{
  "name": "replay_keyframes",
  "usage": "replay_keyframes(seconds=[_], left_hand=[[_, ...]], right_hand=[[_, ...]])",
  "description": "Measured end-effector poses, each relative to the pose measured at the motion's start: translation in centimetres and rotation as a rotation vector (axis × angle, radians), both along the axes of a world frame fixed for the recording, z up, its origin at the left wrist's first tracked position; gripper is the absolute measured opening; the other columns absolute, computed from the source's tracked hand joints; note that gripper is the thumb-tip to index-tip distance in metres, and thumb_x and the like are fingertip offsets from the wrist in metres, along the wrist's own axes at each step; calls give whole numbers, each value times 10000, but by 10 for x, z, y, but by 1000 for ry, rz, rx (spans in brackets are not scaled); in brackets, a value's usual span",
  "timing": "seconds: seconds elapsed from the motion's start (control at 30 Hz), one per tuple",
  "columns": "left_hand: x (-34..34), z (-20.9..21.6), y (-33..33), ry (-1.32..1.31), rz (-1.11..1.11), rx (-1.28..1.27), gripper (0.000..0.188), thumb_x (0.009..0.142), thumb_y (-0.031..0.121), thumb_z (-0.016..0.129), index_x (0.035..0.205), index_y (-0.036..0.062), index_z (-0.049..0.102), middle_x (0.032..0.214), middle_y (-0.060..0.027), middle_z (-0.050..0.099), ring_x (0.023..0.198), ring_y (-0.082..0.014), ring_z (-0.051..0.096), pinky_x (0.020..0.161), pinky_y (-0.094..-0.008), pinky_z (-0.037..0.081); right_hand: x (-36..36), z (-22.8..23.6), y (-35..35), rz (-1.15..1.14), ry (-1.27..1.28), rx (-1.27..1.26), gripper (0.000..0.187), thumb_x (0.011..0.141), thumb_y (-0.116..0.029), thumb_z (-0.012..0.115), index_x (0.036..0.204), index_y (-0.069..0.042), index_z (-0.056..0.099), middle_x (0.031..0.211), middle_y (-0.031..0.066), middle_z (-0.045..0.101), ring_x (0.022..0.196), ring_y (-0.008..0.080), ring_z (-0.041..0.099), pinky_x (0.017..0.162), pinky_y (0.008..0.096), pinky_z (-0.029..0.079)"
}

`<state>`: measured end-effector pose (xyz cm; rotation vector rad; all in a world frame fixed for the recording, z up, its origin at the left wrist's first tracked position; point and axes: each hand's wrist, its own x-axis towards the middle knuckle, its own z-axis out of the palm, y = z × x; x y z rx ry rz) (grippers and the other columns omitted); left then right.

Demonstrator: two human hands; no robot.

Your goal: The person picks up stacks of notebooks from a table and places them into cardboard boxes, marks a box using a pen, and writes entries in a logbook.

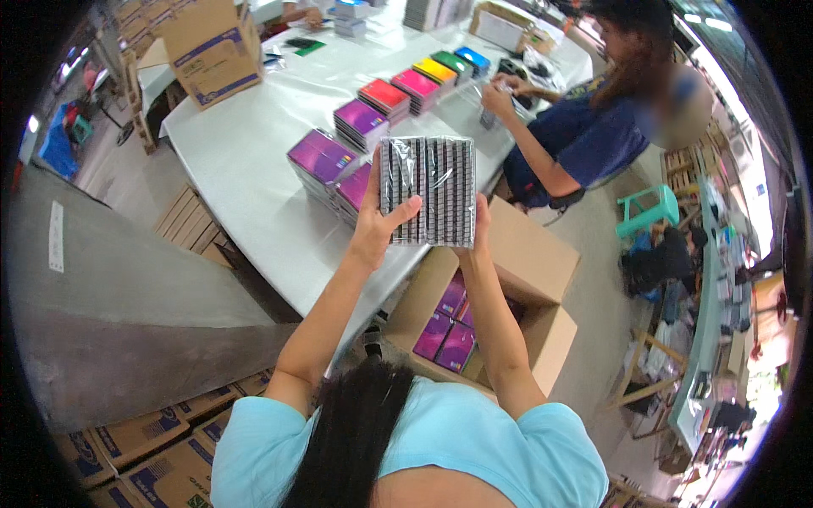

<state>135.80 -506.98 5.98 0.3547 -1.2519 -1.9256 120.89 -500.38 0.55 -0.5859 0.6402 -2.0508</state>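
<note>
Between my two hands, above the table's near edge, is a clear-wrapped pack of spiral-bound notebooks (447,182). Its rows of dark wire coils face up, and light glints off the plastic film. My left hand (378,222) grips the left side, thumb laid across the coils. At the lower right side my right hand (479,227) holds on, its fingers mostly hidden. Just left of the pack, stacks of purple notebooks (323,158) stand on the table. Below my hands, an open cardboard box (532,254) contains packs of purple notebooks (456,345).
Red (385,96), yellow (434,71) and blue notebooks (472,59) stand in a row across the white table (233,161). A co-worker (584,127) handles something at the right edge. A large carton (212,63) sits far left; a grey pillar (127,279) rises nearer. Closed cartons (144,436) lie behind me.
</note>
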Motion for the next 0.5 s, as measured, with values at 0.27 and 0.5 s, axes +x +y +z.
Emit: replay_keyframes(seconds=[0.27, 0.5], left_hand=[[-27, -78, 112, -50, -330, 372, 838, 775, 74, 662, 1447, 60, 162, 1323, -99, 427, 1163, -164, 448, 1013, -298, 325], [-9, -120, 125, -165, -293, 607, 747, 781, 46, 644, 1422, 111, 267, 1111, -25, 545, 965, -131, 544, 865, -279, 452]], right_hand=[[-4, 19, 186, -195, 615, 697, 965, 652, -167, 727, 1449, -75, 191, 1379, 167, 393, 1185, 223, 449, 1026, 339, 311], [-36, -80, 268, 782, 1374, 1834, 882, 613, -646, 584, 1311, -117, 477, 1113, 179, 615, 1050, 330, 578, 900, 388, 452]])
